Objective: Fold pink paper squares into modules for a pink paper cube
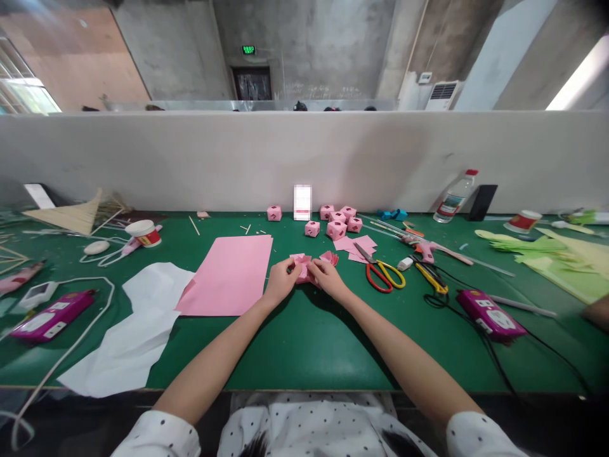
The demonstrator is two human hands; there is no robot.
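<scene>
Both my hands meet over a small folded pink paper piece on the green table. My left hand pinches its left side with fingers closed. My right hand grips its right side, fingers curled on the paper. Another folded pink piece lies just behind my right hand. A large pink sheet lies flat to the left of my hands. Several finished pink paper cubes stand at the back, and small pink squares lie beside them.
Red and yellow scissors lie right of my hands, then a glue gun and a purple power strip. White paper and another purple power strip lie at left. Green paper and a bottle are at right.
</scene>
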